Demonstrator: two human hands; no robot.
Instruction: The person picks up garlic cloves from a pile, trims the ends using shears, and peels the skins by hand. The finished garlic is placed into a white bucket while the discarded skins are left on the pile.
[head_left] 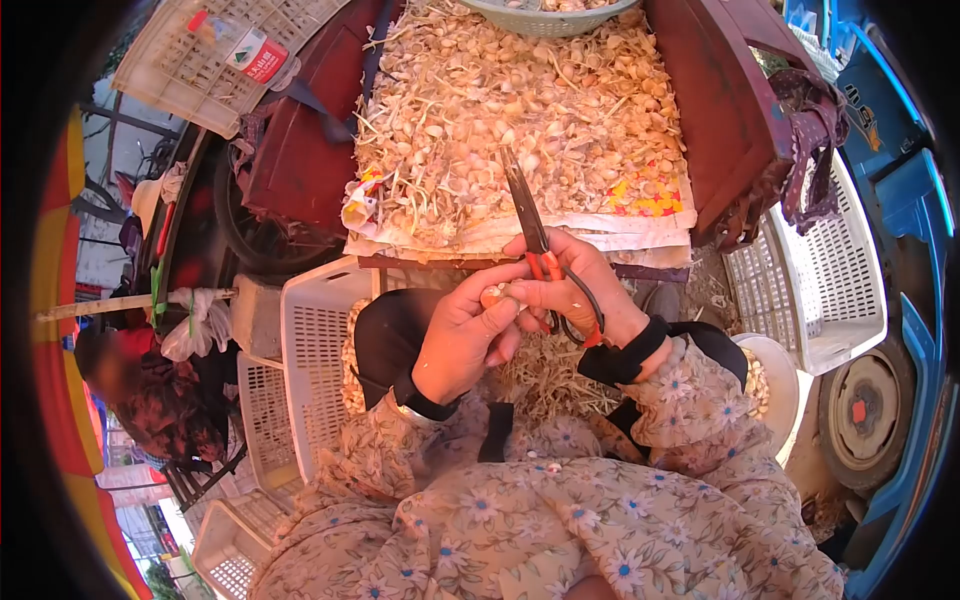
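My left hand (pixel 455 335) pinches a small garlic bulb (pixel 492 296) between thumb and fingers, above my lap. Close beside it, my right hand (pixel 590 285) is closed around a pair of scissors (pixel 527 210) with red-and-black handles. The dark blades point up and away from me, over the near edge of the garlic pile. My right thumb and fingertips also touch the bulb. In front of both hands lies a wide heap of garlic pieces, stems and dry skins (pixel 520 120), spread on a low surface with a pale sheet (pixel 640 235) at its front edge.
Dark red side panels (pixel 715 110) flank the heap, with a pale green basket (pixel 545 20) at its far end. White plastic crates (pixel 325 345) stand left and right (pixel 845 270). A bottle (pixel 245 50) lies on a crate. Another person (pixel 150 390) sits at left; a blue vehicle's wheel (pixel 865 410) is at right.
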